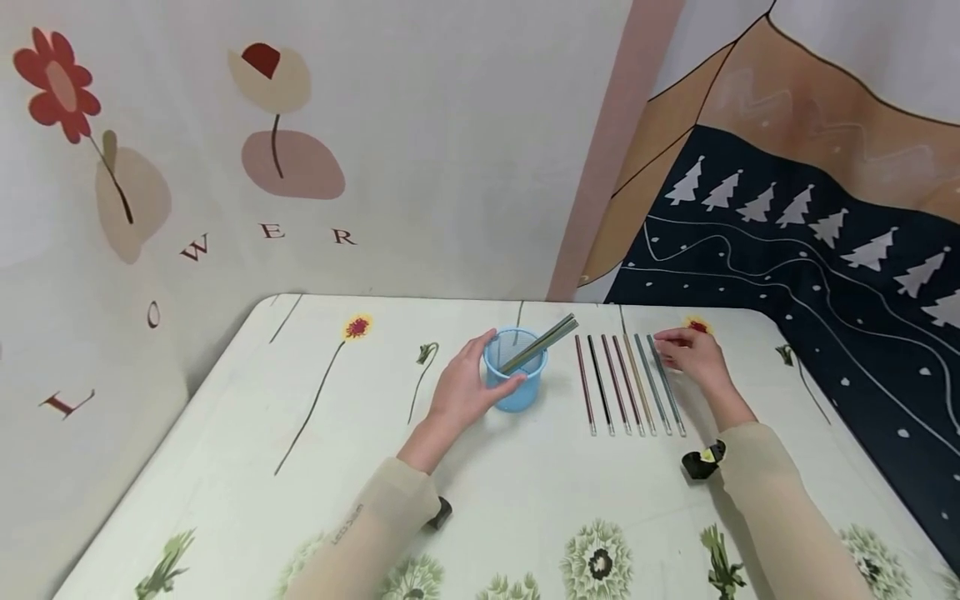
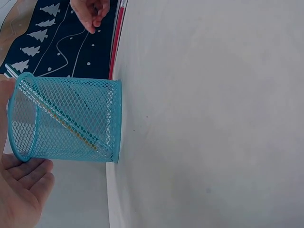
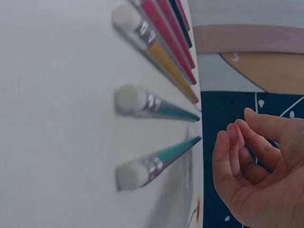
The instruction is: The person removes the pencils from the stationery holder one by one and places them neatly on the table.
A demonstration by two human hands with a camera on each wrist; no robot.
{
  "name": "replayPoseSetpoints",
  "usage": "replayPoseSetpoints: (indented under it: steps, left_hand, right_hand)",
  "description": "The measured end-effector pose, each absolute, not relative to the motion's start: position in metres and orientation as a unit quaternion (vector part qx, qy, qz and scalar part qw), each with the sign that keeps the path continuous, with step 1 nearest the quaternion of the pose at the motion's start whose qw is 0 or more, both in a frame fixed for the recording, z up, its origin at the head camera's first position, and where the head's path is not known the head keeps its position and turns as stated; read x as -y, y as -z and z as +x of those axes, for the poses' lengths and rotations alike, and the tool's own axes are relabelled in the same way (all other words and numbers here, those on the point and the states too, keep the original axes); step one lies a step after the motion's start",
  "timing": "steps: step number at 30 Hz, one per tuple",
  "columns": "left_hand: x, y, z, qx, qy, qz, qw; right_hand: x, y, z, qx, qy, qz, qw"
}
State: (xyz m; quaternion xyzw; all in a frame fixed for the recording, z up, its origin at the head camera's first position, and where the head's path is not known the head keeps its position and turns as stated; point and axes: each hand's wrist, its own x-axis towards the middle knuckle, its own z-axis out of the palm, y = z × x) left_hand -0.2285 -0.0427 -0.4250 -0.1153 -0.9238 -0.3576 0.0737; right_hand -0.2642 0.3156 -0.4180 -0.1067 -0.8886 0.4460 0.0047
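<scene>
The left hand grips the blue mesh cup, upright on the table with a bundle of pencils leaning in it; a row of seven pencils lies beside it; the right hand, fingers loosely bent, holding nothing, hovers near the tip of the rightmost pencil.

- Mesh cup: light blue, with a criss-cross pattern.
- Pencils in the cup: mostly green.
- Pencils in the row: three dark red, one very dark, one yellowy brown, two blue-green.
- Erasers: white.
- Tablecloth: white, with red-and-yellow flowers and fluffy green ones.
- Pale wall cloth: whitish, with dark red letters and a pink stripe.
- Tree cloth: dark blue, with white trees, dots and wiggly lines.
- Sleeves: cream.
</scene>
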Motion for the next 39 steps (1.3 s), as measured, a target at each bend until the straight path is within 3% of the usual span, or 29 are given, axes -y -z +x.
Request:
replayPoseSetpoints:
  steps: [12, 24, 32, 39]
  left_hand:
    - [0.043, 0.424, -0.229, 0.92, 0.368, -0.116, 0.07]
    - [0.044, 0.422, -0.229, 0.921, 0.368, -0.113, 0.062]
    - [0.044, 0.422, -0.229, 0.92, 0.371, -0.111, 0.06]
    - [0.043, 0.421, -0.228, 0.92, 0.373, -0.107, 0.056]
  right_hand:
    - [-0.306, 0.411, -0.26, 0.874, -0.478, -0.076, 0.039]
    - [-0.289, 0.396, -0.248, 0.872, -0.484, -0.051, 0.04]
    - [-0.289, 0.408, -0.252, 0.842, -0.535, -0.043, 0.044]
    - [-0.269, 0.389, -0.239, 0.865, -0.499, -0.041, 0.031]
